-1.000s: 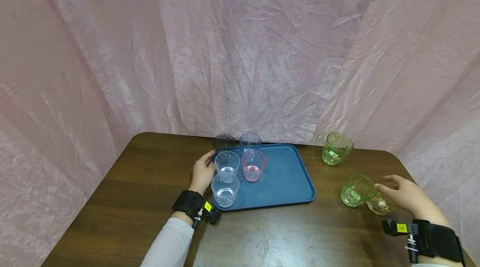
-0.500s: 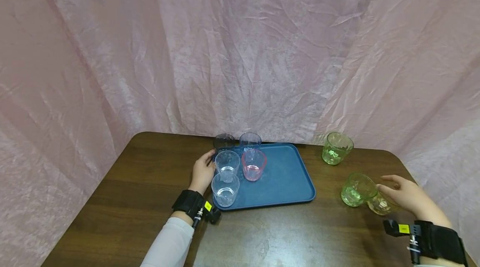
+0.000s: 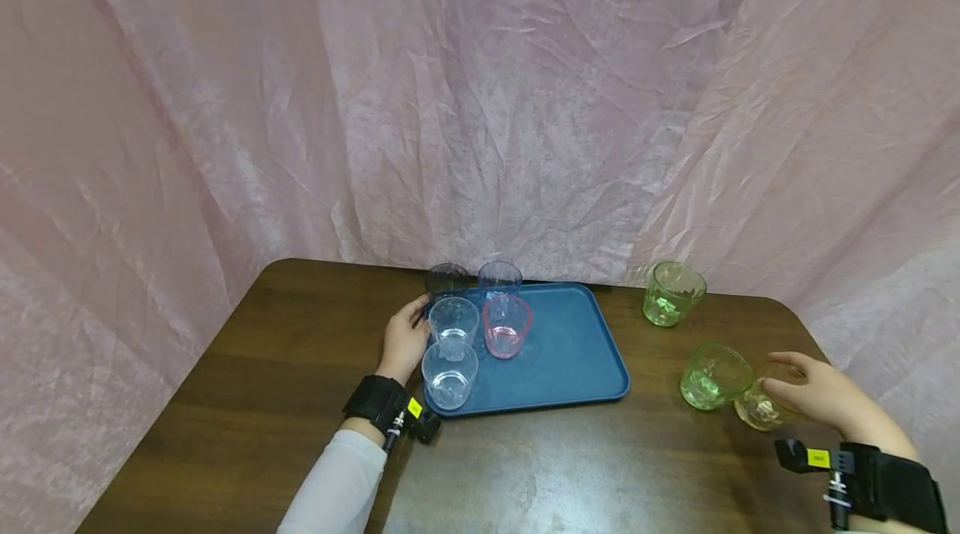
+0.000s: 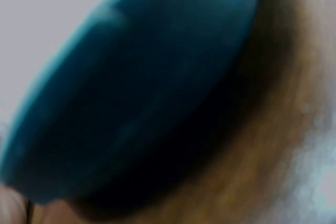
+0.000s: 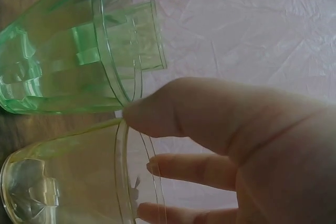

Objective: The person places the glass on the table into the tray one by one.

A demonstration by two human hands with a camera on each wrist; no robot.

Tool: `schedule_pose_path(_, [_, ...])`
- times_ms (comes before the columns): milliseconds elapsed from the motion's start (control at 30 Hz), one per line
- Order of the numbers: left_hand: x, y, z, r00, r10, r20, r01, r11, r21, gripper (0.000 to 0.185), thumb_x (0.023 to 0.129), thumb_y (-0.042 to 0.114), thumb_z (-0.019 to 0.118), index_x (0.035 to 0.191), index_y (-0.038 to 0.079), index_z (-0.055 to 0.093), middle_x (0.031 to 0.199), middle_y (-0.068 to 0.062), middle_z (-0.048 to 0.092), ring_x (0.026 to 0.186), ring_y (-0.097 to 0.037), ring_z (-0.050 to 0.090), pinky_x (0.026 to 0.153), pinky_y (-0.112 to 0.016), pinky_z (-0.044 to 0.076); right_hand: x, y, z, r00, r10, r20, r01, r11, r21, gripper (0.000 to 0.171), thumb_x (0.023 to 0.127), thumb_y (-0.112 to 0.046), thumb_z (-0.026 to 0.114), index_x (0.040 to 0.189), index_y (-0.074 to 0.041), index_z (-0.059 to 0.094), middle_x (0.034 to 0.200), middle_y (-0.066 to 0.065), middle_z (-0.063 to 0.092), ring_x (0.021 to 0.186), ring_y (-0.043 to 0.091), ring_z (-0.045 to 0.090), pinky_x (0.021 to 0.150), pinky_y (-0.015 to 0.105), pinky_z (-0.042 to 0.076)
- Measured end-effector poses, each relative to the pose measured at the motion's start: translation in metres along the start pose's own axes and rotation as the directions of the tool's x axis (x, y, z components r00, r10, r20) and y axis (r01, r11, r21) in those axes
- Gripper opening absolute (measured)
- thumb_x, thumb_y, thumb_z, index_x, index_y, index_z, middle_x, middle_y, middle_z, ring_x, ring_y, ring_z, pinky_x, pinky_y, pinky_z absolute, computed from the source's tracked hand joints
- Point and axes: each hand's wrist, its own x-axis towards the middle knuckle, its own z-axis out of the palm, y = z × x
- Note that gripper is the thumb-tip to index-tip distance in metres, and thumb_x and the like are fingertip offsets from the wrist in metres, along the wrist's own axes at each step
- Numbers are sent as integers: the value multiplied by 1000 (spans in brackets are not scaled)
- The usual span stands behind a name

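Note:
My left hand [image 3: 405, 342] pinches the left rim of the blue tray [image 3: 570, 351]; in the left wrist view the tray [image 4: 157, 66] fills much of the picture and only bits of finger show. My right hand [image 3: 821, 391] is at the rim of a yellow glass [image 3: 757, 411], thumb and fingers spread; a firm hold does not show. In the right wrist view the thumb tip lies between the yellow glass [image 5: 73, 177] and a green glass [image 5: 63, 51]. That green glass [image 3: 712, 380] stands upright just left of the yellow one.
Two clear glasses [image 3: 450, 380], a pink glass [image 3: 506, 330], a blue glass [image 3: 500, 280] and a dark glass [image 3: 447, 282] stand at the tray's left side. Another green glass [image 3: 673, 296] is near the back edge of the brown table [image 3: 300, 351]. A pink curtain [image 3: 480, 101] hangs behind.
My right hand has shifted slightly right, its thumb coming away from the green glass's rim to over the yellow glass. My left hand and the glasses stay in place.

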Motion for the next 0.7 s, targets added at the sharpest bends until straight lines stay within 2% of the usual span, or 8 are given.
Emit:
schedule_pose_path(100, [0, 0, -1, 1000, 2, 2, -2, 1000, -4, 49, 93, -16, 53, 142, -11, 50, 149, -25, 49, 141, -36, 42, 115, -44, 39, 0, -1, 0, 1000, 8, 17, -8, 1000, 10, 75, 103, -38, 56, 144, 20, 30, 135, 54, 33, 117, 69, 42, 81, 61, 53])
schedule_pose_path(400, [2, -2, 0, 1000, 7, 0, -7, 1000, -13, 49, 93, -16, 53, 141, -11, 52, 148, -24, 50, 141, -36, 43, 115, -44, 39, 2, -3, 0, 1000, 22, 15, -22, 1000, 2, 78, 101, -37, 60, 144, 21, 29, 133, 55, 34, 115, 69, 43, 80, 62, 53])
schedule_pose_path(700, [3, -2, 1, 1000, 13, -3, -13, 1000, -14, 48, 93, -16, 54, 140, -11, 53, 147, -26, 51, 140, -37, 44, 115, -45, 39, -3, -6, 0, 998, 60, -27, -61, 997, -54, 80, 99, -39, 62, 140, 24, 32, 129, 55, 38, 112, 69, 45, 81, 65, 51])
